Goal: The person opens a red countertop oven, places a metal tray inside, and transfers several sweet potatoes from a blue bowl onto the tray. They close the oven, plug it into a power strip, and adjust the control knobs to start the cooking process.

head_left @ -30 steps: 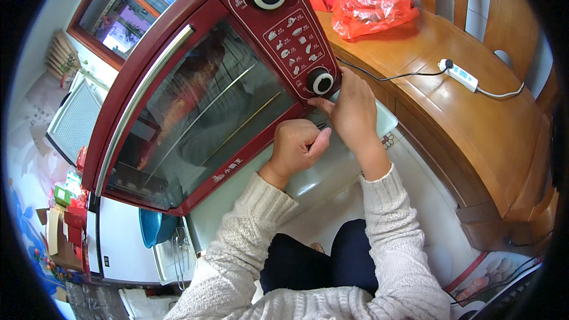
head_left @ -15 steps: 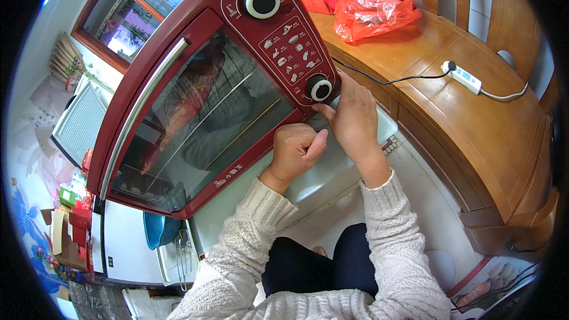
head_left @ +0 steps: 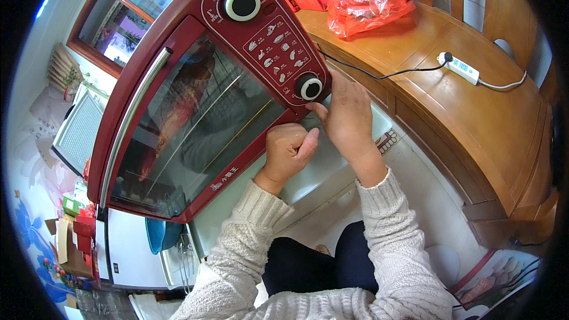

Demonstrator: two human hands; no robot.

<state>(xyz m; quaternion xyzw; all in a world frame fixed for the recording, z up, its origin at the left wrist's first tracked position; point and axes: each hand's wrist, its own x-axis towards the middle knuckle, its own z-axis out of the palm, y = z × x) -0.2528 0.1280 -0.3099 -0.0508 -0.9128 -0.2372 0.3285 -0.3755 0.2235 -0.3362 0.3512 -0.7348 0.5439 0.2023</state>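
Observation:
A maroon toaster oven (head_left: 237, 53) with a glass door, long silver handle and two round knobs fills the upper middle. My right hand (head_left: 347, 118) grips its lower right corner, thumb beside the lower knob (head_left: 310, 88) and fingers along the side. Just below the door, my left hand (head_left: 289, 151) is curled into a fist against the lower edge; anything inside it is hidden. A pale glossy surface (head_left: 311, 181) shows under the oven and behind both hands.
To the right, a wooden cabinet (head_left: 444, 118) holds red bags (head_left: 367, 9) and a white power strip (head_left: 465, 71) with a black cord plugged in. At left are a blue basin (head_left: 155, 237), a mesh rack (head_left: 80, 130), boxes (head_left: 77, 243) and a white appliance (head_left: 133, 249).
The oven and cabinet appear shifted slightly left in the view. Both my hands keep nearly the same pose at the oven's lower edge and corner.

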